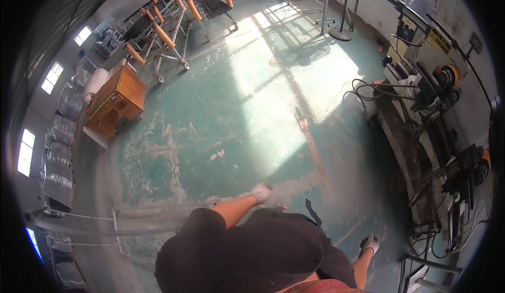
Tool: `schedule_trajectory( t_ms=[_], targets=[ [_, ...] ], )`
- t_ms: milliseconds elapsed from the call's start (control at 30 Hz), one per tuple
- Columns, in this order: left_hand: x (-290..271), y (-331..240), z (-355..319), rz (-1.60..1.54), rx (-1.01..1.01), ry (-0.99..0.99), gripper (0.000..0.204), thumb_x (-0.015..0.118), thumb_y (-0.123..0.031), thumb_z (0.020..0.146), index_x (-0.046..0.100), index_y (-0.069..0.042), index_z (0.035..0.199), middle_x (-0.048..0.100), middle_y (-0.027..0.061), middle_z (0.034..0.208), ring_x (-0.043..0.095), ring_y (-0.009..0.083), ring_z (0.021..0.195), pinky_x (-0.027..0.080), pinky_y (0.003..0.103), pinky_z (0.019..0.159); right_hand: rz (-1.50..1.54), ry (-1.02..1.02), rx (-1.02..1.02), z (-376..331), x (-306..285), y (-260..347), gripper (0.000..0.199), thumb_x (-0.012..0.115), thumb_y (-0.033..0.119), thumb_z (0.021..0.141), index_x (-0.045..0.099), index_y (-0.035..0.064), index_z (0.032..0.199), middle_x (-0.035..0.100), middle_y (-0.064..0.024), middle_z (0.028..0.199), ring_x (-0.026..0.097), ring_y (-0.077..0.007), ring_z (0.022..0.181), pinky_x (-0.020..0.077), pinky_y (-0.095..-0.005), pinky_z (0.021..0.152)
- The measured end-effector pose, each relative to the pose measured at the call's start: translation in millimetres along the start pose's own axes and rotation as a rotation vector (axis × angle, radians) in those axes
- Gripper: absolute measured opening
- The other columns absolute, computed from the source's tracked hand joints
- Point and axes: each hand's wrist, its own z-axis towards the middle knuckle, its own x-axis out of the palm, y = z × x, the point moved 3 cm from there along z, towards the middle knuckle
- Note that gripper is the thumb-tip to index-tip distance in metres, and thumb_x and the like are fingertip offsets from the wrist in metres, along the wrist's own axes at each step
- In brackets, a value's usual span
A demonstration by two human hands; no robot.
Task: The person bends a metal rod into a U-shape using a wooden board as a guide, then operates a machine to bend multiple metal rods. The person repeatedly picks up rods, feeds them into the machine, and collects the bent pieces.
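Note:
My left hand (261, 193), in a pale work glove, is swung out in front of my dark shirt (247, 251). Motion smears its fingers, and I see no object in it. Lower down on the right hangs my right hand (370, 244), gloved in white with dark grey on the finger side. Its fingers are loosely bent and apart, with nothing visible in them. Neither hand touches anything. Beneath both is the worn green floor (210, 156). A dark strap end (313, 212) sticks out beside my shirt.
A wooden desk (123, 93) stands on the left, with a wheeled rack with orange rollers (164, 35) beyond it. Machinery with cables (421, 88) lines the right wall. Wrapped silvery bundles (58, 161) line the left wall. A round-based stand (341, 33) is at the far right.

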Motion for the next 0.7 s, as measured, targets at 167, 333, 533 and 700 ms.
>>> schedule_trajectory(
  t_ms=[167, 333, 533, 700],
  targets=[
    [-78.1, 59.9, 61.6, -0.069, -0.123, -0.088, 0.04, 0.06, -0.021, 0.09, 0.076, -0.003, 0.123, 0.077, 0.025, 0.117, 0.073, 0.0407, 0.114, 0.056, 0.046, 0.101, -0.397, 0.05, 0.229, -42.5, 82.9, -24.7, 0.029, 0.072, 0.025, 0.103, 0.063, 0.0049, 0.122, 0.062, -0.0071, 0.074, 0.059, -0.0212, 0.054, 0.0453, -0.0374, 0.045],
    [-123.4, 57.9, 126.0, -0.199, -0.125, -0.156, 0.039, 0.061, -0.021, 0.09, 0.077, -0.001, 0.12, 0.077, 0.0248, 0.116, 0.073, 0.0406, 0.112, 0.057, 0.045, 0.1, -0.613, 0.273, 0.433, -43.1, 206.3, -36.3, 0.021, 0.069, 0.026, 0.103, 0.059, 0.0079, 0.105, 0.056, -0.0078, 0.068, 0.055, -0.0248, 0.051, 0.0421, -0.0417, 0.044],
    [-218.1, 6.6, 190.4, -0.221, -0.139, -0.078, 0.042, 0.064, -0.025, 0.092, 0.076, -0.002, 0.125, 0.076, 0.0241, 0.124, 0.073, 0.0379, 0.117, 0.056, 0.044, 0.105, -0.583, 0.401, 0.504, 61.4, 397.1, 47.3, 0.027, 0.065, 0.027, 0.103, 0.053, 0.0116, 0.085, 0.048, -0.0087, 0.061, 0.05, -0.0291, 0.048, 0.0382, -0.0468, 0.044],
    [-356.1, -36.5, 272.1, -0.326, -0.103, -0.267, 0.046, 0.063, -0.028, 0.091, 0.075, 0.0, 0.126, 0.075, 0.0241, 0.128, 0.071, 0.0382, 0.123, 0.055, 0.044, 0.107, -0.784, 0.436, -0.059, 77.9, 681.3, 255.7, 0.019, 0.065, 0.023, 0.096, 0.07, 0.0054, 0.101, 0.058, -0.0072, 0.063, 0.057, -0.0223, 0.049, 0.0434, -0.0396, 0.044]
  ],
)
